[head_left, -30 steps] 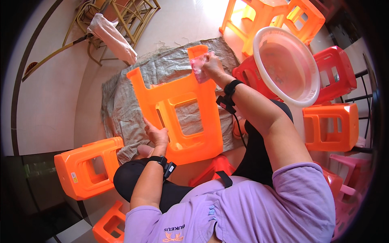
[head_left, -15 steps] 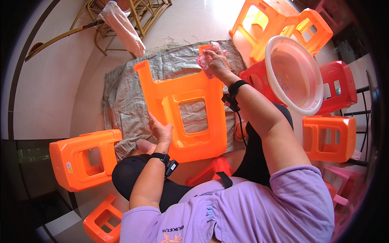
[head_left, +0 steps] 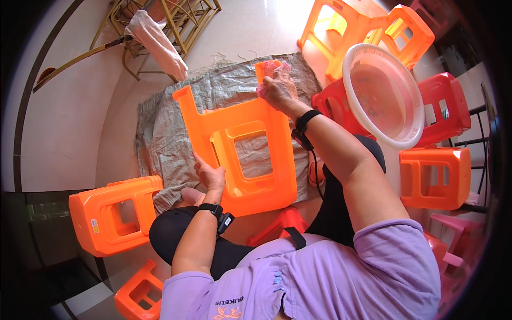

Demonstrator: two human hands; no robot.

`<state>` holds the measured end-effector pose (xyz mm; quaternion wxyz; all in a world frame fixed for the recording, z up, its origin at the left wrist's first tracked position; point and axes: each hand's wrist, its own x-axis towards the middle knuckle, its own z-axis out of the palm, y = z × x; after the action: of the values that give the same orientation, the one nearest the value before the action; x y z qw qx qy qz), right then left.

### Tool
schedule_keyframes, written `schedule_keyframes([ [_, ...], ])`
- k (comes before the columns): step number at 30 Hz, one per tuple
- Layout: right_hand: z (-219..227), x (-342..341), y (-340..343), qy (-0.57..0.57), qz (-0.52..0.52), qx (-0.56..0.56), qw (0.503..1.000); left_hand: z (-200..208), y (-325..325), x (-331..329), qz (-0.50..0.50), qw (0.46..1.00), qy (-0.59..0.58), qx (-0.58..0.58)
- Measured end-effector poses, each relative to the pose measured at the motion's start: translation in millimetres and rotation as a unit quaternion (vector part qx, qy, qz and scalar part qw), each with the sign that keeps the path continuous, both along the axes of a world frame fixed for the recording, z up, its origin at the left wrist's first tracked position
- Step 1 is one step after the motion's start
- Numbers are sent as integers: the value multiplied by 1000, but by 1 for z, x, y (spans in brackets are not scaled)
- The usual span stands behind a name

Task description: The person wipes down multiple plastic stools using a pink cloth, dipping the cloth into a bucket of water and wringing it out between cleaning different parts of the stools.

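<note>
An orange plastic stool [head_left: 260, 200] is tipped over in front of me, its legs pointing away. My left hand [head_left: 209, 175] grips the stool's left edge, with the thumb on the near side; its other fingers are partly hidden. At the far right leg, my right hand [head_left: 281, 92] presses a crumpled pink cloth [head_left: 276, 69] against the plastic. The cloth bunches out past my fingers, and the leg's tip shows beside it. Beneath the stool lies a creased grey woven sheet [head_left: 160, 133].
A white-rimmed basin [head_left: 349, 101] rests on red stools [head_left: 447, 106] to the right. Orange stools stand at far right [head_left: 352, 26], near right [head_left: 453, 178] and left [head_left: 112, 216]. A red stool [head_left: 285, 223] sits under me. A bamboo-coloured rack [head_left: 184, 32] with a draped cloth [head_left: 157, 42] is far left.
My right hand and the cloth have shifted slightly left and nearer along the stool leg, baring more of its tip. My left hand keeps its hold on the stool's edge.
</note>
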<state>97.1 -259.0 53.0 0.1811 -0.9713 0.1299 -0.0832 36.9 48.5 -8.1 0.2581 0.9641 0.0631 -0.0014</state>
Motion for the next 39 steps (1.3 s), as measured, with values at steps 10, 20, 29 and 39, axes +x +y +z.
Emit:
schedule_keyframes([
  [10, 20, -8, -7, -63, -33, 99, 993, 1, -1, -3, 13, 1000, -8, 3],
  [20, 9, 8, -11, 8, -57, 119, 991, 0, 1, -3, 16, 1000, -7, -5],
  [29, 16, 4, -6, 22, -47, 46, 998, -4, 3, 0, 11, 1000, -8, -12],
  [39, 11, 2, 5, 10, -45, 63, 997, -2, 4, -1, 6, 1000, -13, -18],
])
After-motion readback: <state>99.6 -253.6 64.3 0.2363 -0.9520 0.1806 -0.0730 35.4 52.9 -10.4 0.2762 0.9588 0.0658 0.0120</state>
